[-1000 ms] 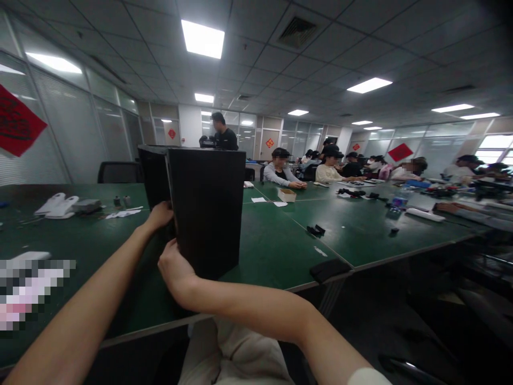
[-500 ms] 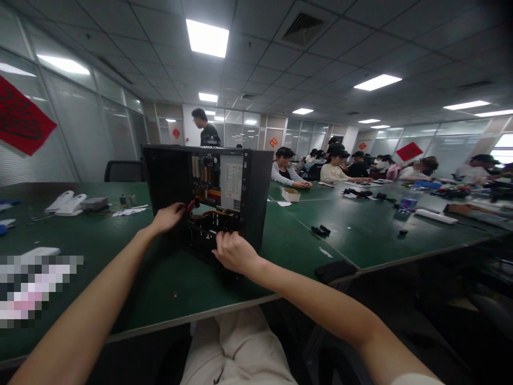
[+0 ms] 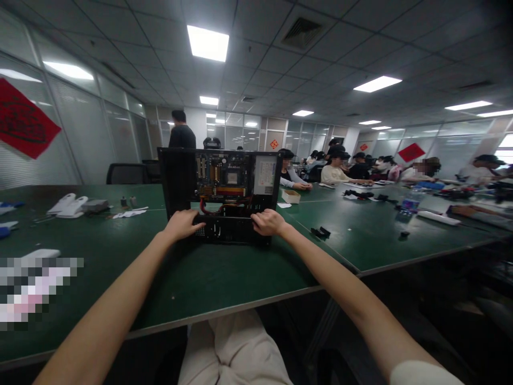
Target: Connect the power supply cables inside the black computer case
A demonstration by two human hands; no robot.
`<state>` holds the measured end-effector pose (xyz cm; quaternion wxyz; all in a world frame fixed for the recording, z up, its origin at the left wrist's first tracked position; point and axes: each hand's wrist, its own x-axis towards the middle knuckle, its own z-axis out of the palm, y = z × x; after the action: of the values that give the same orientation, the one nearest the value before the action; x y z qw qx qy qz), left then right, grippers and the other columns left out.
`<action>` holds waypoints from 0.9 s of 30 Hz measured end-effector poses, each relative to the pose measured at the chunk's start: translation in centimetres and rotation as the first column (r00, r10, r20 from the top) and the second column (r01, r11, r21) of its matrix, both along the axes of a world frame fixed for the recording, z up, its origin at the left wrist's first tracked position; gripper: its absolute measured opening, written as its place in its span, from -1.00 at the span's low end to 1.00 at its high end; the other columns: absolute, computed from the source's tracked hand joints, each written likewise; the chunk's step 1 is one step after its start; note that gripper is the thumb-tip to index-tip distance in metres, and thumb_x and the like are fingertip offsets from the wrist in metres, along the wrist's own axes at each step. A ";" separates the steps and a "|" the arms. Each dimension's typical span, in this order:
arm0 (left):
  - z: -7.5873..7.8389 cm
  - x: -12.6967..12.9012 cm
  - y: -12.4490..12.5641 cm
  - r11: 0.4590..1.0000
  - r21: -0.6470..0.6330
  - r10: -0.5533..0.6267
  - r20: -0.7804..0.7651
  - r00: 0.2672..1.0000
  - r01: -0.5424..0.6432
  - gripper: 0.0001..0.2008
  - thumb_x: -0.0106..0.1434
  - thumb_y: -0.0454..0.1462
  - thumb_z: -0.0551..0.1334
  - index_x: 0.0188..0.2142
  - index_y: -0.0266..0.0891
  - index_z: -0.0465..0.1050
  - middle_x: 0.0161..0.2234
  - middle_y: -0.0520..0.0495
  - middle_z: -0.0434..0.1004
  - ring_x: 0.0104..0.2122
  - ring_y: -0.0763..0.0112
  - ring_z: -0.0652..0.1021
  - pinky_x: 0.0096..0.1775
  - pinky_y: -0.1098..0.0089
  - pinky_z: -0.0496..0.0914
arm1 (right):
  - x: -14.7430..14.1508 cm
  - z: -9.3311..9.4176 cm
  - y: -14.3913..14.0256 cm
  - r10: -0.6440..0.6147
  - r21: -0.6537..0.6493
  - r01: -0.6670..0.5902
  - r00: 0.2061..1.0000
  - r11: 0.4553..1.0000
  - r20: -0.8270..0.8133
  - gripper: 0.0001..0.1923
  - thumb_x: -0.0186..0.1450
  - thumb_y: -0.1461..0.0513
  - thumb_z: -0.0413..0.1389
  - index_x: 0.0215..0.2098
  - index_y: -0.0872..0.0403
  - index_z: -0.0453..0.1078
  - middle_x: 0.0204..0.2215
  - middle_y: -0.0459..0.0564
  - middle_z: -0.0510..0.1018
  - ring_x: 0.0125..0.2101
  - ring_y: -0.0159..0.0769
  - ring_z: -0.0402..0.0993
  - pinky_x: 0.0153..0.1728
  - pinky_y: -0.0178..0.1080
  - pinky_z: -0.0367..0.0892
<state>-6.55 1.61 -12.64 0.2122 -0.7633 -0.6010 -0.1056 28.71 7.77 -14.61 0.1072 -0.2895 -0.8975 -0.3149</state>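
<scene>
Left hand [image 3: 182, 224] gripped lower front edge of open computer case [image 3: 218, 195] at seven o'clock of it, fingers curled over rim. Right hand [image 3: 267, 222] clasped same edge at five o'clock. Case stood on green table [image 3: 208, 278], dead ahead at twelve, open side facing wearer, motherboard [image 3: 220, 179] and red cables [image 3: 208, 206] exposed. Step looked like squaring case up for access. Next move probably called for freeing one hand to reach inside, other steadying chassis. Seated people [image 3: 334, 170] at two o'clock, busy.

White label [image 3: 265, 175] inside computer case [image 3: 218, 195], print unreadable (red wall signs too)
</scene>
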 end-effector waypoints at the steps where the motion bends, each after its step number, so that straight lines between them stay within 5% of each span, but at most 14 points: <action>1: -0.2 0.5 -0.1 1.000 0.015 0.017 0.011 1.000 -0.017 -0.52 0.29 0.10 0.06 -0.14 -0.24 0.45 -0.12 -0.28 0.58 -0.13 0.05 0.54 -0.16 0.23 0.33 | 0.3 0.0 0.8 0.004 -0.004 -0.004 1.000 1.000 -0.003 -0.61 0.44 0.20 -0.17 -0.01 0.23 0.40 -0.27 0.20 0.54 -0.31 -0.22 0.41 -0.22 -0.15 0.04; 12: -2.2 4.1 -0.9 0.973 0.228 0.009 0.137 0.991 -0.041 -0.57 0.32 0.04 0.06 -0.18 -0.27 0.43 -0.15 -0.31 0.55 -0.11 -0.01 0.48 -0.08 0.11 0.22 | 1.7 -0.1 4.6 0.000 0.043 0.002 0.999 0.999 -0.046 -0.67 0.37 0.21 -0.09 -0.18 0.26 0.45 -0.33 0.21 0.55 -0.38 -0.25 0.31 -0.22 -0.16 -0.02; 27: -2.2 3.8 -1.6 0.975 0.224 -0.011 0.085 0.996 -0.008 -0.66 0.24 -0.03 0.21 -0.16 -0.24 0.42 -0.18 -0.22 0.55 -0.14 0.02 0.47 -0.16 0.15 0.23 | -0.4 -1.7 0.0 -0.225 0.027 0.246 0.922 0.969 -0.316 -0.56 0.42 -0.04 -0.08 -0.18 0.16 0.36 -0.25 0.20 0.51 -0.23 -0.05 0.37 -0.13 -0.11 0.07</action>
<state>-2.75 -0.03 -14.86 0.2709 -0.7297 -0.5933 -0.2053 28.31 7.77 -16.36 0.2179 -0.4374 -0.8172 -0.3054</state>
